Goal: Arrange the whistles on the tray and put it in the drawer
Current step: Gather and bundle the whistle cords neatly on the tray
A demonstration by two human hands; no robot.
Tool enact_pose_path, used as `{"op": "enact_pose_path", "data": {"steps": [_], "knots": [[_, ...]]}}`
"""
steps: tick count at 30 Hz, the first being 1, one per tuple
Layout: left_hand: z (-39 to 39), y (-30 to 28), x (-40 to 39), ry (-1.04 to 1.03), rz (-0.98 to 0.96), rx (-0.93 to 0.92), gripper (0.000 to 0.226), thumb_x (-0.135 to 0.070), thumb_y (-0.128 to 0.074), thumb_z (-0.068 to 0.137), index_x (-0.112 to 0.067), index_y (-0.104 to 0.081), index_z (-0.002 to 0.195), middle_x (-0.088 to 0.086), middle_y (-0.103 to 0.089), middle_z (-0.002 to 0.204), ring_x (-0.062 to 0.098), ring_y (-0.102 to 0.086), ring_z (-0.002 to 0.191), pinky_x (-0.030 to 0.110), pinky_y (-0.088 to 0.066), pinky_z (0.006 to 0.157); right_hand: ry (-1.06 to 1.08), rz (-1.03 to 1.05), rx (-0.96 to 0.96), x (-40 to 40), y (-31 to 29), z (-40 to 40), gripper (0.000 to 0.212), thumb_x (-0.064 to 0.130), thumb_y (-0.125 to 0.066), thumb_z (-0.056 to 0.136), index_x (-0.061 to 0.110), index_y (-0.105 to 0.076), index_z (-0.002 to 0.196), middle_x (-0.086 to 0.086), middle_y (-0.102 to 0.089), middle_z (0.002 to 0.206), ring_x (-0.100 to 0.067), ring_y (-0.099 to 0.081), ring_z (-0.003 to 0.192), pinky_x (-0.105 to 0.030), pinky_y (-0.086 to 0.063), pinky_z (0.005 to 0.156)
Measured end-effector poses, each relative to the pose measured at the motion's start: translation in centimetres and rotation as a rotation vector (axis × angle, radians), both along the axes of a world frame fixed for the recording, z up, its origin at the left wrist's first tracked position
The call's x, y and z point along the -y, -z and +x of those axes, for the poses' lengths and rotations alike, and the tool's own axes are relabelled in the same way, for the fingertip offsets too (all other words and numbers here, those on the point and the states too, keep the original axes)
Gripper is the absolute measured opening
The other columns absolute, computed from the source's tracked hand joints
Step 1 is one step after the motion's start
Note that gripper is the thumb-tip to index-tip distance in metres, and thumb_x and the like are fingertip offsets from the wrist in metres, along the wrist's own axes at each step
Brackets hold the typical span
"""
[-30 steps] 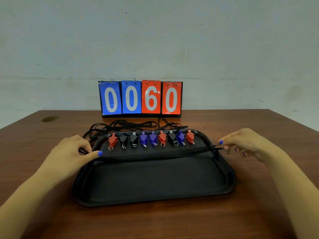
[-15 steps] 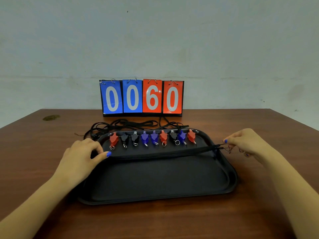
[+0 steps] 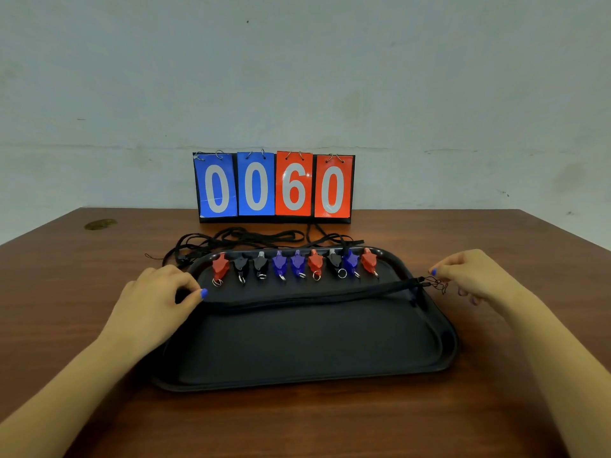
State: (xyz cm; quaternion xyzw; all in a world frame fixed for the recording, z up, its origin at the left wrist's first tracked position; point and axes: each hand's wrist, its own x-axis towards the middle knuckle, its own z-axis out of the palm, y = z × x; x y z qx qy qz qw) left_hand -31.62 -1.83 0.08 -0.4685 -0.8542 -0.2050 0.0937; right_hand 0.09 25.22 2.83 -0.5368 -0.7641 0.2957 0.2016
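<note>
A black tray (image 3: 307, 352) lies on the wooden table. Several red, black and blue whistles (image 3: 297, 264) stand in a row along its far rim, each with a metal ring. A bundle of black lanyards (image 3: 314, 294) stretches across the tray just in front of the row. My left hand (image 3: 158, 294) pinches the bundle's left end at the tray's left rim. My right hand (image 3: 469, 276) pinches the thin loops at its right end, just outside the right rim.
A flip scoreboard (image 3: 274, 188) reading 0060 stands at the table's back edge against the wall. More black lanyards (image 3: 238, 241) lie tangled between it and the tray. A small stain (image 3: 100, 223) marks the far left of the table.
My left hand slid inward along the tray's left rim, bringing the lanyard end with it. My right hand drew slightly outward to the right, and the bundle lies straighter.
</note>
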Motion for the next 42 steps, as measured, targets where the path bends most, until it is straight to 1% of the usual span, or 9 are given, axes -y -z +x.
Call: {"op": "enact_pose_path", "data": {"steps": [6,9,17,20,23,26,31,37,42], "knots": [[0.1,-0.3,0.0,0.014,0.095,-0.022,0.010,-0.035,-0.058,0.085,-0.036,-0.055,0.075,-0.010,-0.056,0.084,0.014,-0.051,0.084,0.039,-0.048,0.075,0.038,0.071,-0.018,0.2,0.1,-0.3,0.015,0.018,-0.054,0.089,0.017,-0.067,0.084,0.001,-0.056,0.064,-0.018,-0.047,0.054,-0.024,-0.035,0.046],[0.2,-0.3,0.0,0.016,0.132,-0.041,0.010,-0.031,-0.059,0.086,-0.032,-0.057,0.076,-0.010,-0.054,0.083,0.013,-0.048,0.083,0.036,-0.044,0.074,0.035,0.194,0.033,1.1,0.3,-0.8,0.014,0.019,-0.050,0.090,0.022,-0.064,0.087,0.005,-0.059,0.081,-0.018,-0.053,0.072,-0.029,-0.041,0.066],[-1.2,-0.1,0.6,-0.081,0.456,-0.065,0.007,-0.011,-0.063,0.082,-0.015,-0.064,0.076,-0.007,-0.053,0.075,0.014,-0.049,0.074,0.030,-0.037,0.065,-0.061,0.572,0.157,2.4,-0.1,-6.8,0.023,0.021,-0.051,0.086,0.021,-0.072,0.095,-0.001,-0.069,0.100,-0.024,-0.057,0.101,-0.040,-0.051,0.086],[-1.5,-0.1,0.5,-0.069,0.485,-0.086,0.008,-0.011,-0.063,0.081,-0.015,-0.063,0.074,-0.007,-0.054,0.074,0.013,-0.048,0.072,0.030,-0.035,0.065,-0.090,0.511,0.226,1.9,-0.4,-10.2,0.022,0.030,-0.052,0.088,0.021,-0.072,0.090,-0.001,-0.069,0.099,-0.023,-0.056,0.099,-0.041,-0.051,0.085],[-1.5,0.2,0.1,-0.029,0.472,-0.113,0.008,-0.011,-0.063,0.081,-0.016,-0.063,0.075,-0.006,-0.057,0.075,0.015,-0.050,0.070,0.033,-0.041,0.065,-0.057,0.443,0.365,1.2,-0.3,-13.0,0.039,0.050,-0.051,0.086,0.016,-0.070,0.084,-0.004,-0.066,0.098,-0.025,-0.050,0.107,-0.038,-0.046,0.086],[-1.8,0.5,0.1,0.002,0.484,-0.172,0.010,-0.016,-0.057,0.082,-0.016,-0.063,0.074,-0.006,-0.058,0.074,0.013,-0.048,0.066,0.028,-0.033,0.063,-0.020,0.419,0.461,0.4,0.0,-14.9,0.050,0.062,-0.052,0.081,0.014,-0.061,0.070,-0.006,-0.064,0.099,-0.027,-0.048,0.111,-0.039,-0.043,0.089],[-1.8,0.3,0.0,0.031,0.526,-0.181,0.020,-0.026,-0.046,0.080,-0.018,-0.061,0.070,-0.007,-0.058,0.071,0.010,-0.043,0.063,0.021,-0.026,0.059,0.001,0.373,0.392,0.1,-0.2,-16.1,0.033,0.041,-0.059,0.082,0.009,-0.065,0.081,-0.010,-0.063,0.096,-0.030,-0.048,0.109,-0.037,-0.043,0.083],[-1.4,0.2,-0.2,0.042,0.537,-0.179,0.027,-0.032,-0.038,0.079,-0.020,-0.061,0.070,-0.009,-0.058,0.070,0.008,-0.042,0.064,0.025,-0.030,0.061,0.108,0.399,0.572,0.7,-0.6,-16.2,0.042,0.053,-0.053,0.084,0.012,-0.059,0.087,-0.014,-0.059,0.115,-0.032,-0.046,0.116,-0.039,-0.039,0.094],[-1.4,0.2,-0.2,0.050,0.518,-0.165,0.028,-0.033,-0.038,0.079,-0.020,-0.061,0.070,-0.009,-0.058,0.070,0.006,-0.043,0.063,0.017,-0.026,0.057,0.109,0.323,0.446,0.3,-0.3,-16.0,0.030,0.038,-0.056,0.084,0.008,-0.056,0.083,-0.014,-0.059,0.101,-0.032,-0.047,0.109,-0.037,-0.041,0.086]]}}
